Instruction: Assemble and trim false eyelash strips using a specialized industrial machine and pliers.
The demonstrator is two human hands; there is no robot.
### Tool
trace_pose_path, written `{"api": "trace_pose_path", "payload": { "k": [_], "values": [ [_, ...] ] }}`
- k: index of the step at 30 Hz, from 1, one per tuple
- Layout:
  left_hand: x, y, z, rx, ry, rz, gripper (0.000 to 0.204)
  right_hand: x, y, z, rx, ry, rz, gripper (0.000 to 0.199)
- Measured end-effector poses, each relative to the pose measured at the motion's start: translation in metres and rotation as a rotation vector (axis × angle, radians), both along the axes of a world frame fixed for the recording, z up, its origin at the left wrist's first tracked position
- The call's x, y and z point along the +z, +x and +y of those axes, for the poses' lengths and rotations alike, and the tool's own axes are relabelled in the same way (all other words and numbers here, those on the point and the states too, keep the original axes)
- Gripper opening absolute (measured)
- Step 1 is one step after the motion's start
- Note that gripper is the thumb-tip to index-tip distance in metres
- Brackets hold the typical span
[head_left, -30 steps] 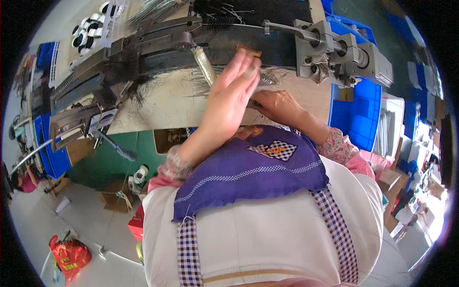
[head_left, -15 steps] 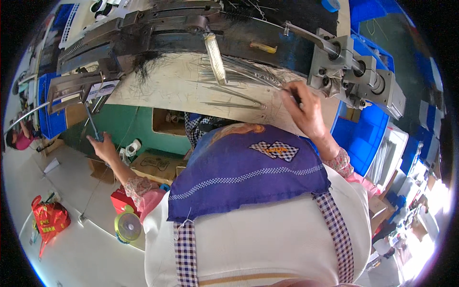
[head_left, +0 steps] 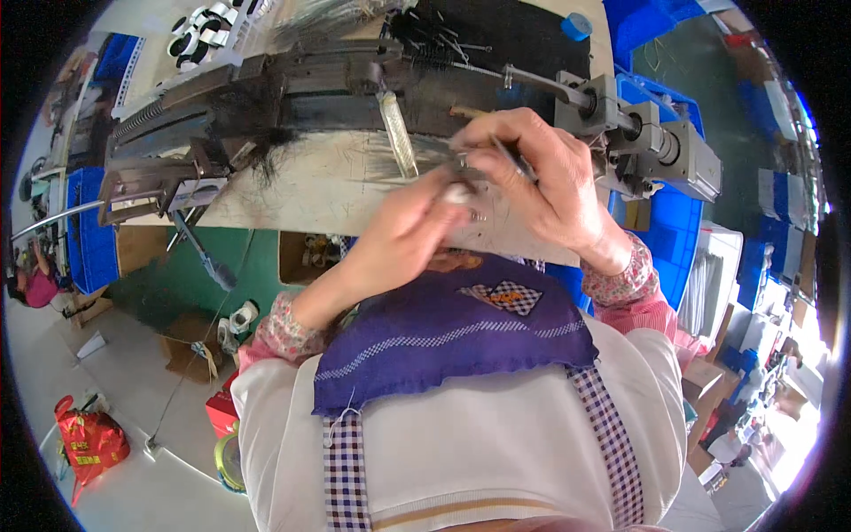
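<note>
1. Bench [head_left: 310, 191]: pale top, located beneath both hands. Loose dark bristles [head_left: 266, 160] lie on it at the left.
2. Machine [head_left: 328, 97]: dark metal, located along the rear of the bench, left and centre.
3. Handle [head_left: 396, 133]: pale yellowish bar, extends from the machine toward the person. Its free end is near the left hand and obstructs the space behind it.
4. Drive unit [head_left: 678, 155]: grey metal, located to the right, beyond the right hand. A rod [head_left: 542, 82] runs leftward from it, behind the hands.
5. Wires [head_left: 432, 146]: thin and grey, located on the bench between the handle and the right hand; partly hidden.
6. Bin [head_left: 678, 226]: blue, located right of the bench.
7. Right hand [head_left: 550, 186]: fingers bent, thumb and fingers closed on a slim dark piece [head_left: 515, 160] above the bench.
8. Left hand [head_left: 403, 235]: blurred, fingers bent toward the right fingertips. Whether it pinches anything cannot be determined; contact between the hands is also unclear.
</note>
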State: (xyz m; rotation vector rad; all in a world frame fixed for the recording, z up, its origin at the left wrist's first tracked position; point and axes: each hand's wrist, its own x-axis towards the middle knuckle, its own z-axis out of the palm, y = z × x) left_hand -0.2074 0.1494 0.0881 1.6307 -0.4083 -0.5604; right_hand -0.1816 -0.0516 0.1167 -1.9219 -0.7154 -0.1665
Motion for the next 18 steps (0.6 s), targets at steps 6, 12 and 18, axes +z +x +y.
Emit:
{"api": "trace_pose_path", "payload": {
  "k": [6, 12, 18],
  "values": [
    [-0.049, 0.017, 0.032, 0.494, -0.035, -0.067, 0.021, -0.025, 0.046, -0.034, -0.311, -0.311, -0.251, 0.015],
    [-0.016, 0.011, -0.034, 0.300, -0.332, 0.357, 0.025, -0.038, 0.071, -0.017, -0.224, -0.584, -0.299, 0.022],
    [0.027, 0.041, 0.037, 0.224, -1.194, 0.778, 0.025, -0.032, 0.068, -0.011, -0.233, -0.662, -0.374, 0.018]
  ]
}}
